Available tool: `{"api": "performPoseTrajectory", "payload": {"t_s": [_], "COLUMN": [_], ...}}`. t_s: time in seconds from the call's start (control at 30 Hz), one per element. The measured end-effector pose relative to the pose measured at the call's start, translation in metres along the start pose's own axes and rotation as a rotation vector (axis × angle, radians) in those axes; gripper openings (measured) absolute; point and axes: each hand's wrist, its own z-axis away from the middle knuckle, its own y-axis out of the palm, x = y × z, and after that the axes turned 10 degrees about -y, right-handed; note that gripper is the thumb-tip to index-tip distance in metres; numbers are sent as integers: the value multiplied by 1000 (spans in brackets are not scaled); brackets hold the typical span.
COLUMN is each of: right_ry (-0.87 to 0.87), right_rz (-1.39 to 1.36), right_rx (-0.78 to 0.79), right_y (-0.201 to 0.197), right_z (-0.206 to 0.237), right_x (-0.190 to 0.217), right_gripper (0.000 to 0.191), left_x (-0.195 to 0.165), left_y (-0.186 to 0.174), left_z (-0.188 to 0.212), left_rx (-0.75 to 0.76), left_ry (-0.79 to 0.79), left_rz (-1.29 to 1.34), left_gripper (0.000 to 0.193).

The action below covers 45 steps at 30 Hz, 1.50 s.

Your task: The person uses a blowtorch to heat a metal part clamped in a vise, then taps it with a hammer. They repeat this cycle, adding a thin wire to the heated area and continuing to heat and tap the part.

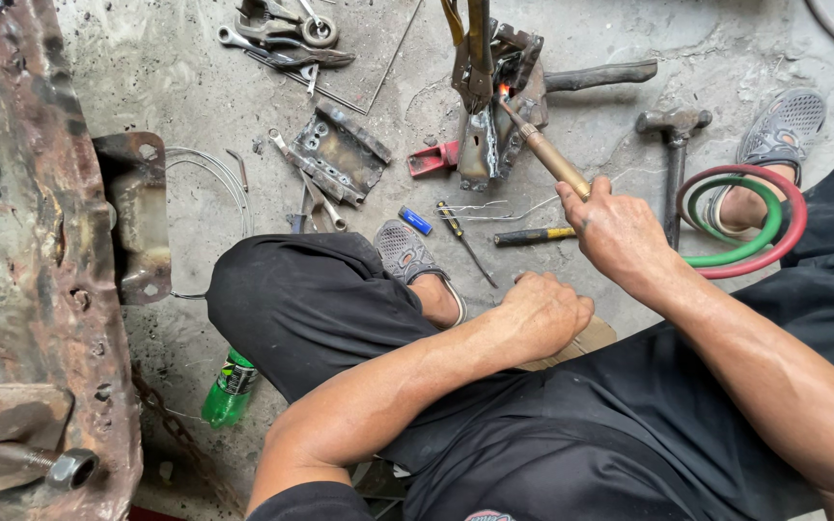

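Note:
My right hand (613, 230) grips a brass gas torch (544, 151) whose tip shows a small flame against a rusty metal bracket (490, 116). Locking pliers (472, 53) clamp the bracket from above. Red and green gas hoses (776, 214) loop beside my right wrist. My left hand (540, 314) rests as a closed fist on the floor near my knee, just below thin wire rods (494, 208); whether it pinches one I cannot see.
On the concrete floor lie a hammer (674, 154), a yellow-handled screwdriver (533, 235), a blue lighter (415, 221), wrenches (277, 43), a rusty plate (340, 154) and a green bottle (229, 389). A large rusty vehicle part (31, 260) fills the left.

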Motion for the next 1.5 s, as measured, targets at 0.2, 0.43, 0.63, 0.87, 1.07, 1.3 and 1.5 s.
{"api": "performPoseTrajectory", "payload": {"t_s": [0.2,0.43,0.63,0.87,1.07,1.3,1.5], "right_ry": [2,11,9,17,-3,-23,-13], "right_rz": [17,2,24,14,-10,-3,4], "right_rx": [-1,42,30,55,16,-6,-3], "right_y": [-3,-3,-4,-8,-6,6,13], "right_z": [4,5,4,7,6,-3,-9], "right_x": [0,1,-1,1,2,-5,-9], "right_gripper": [51,51,53,54,52,47,42], "left_x": [0,0,-1,-2,-2,1,2], "left_y": [1,1,-2,-4,-2,4,3], "left_z": [1,-1,-1,-2,-1,-1,-1], "left_rx": [-8,45,54,45,27,21,42], "left_ry": [-9,-14,-22,-16,-12,-8,-16], "left_rz": [17,6,7,-22,1,12,12], "left_gripper": [15,15,15,17,16,15,15]}}
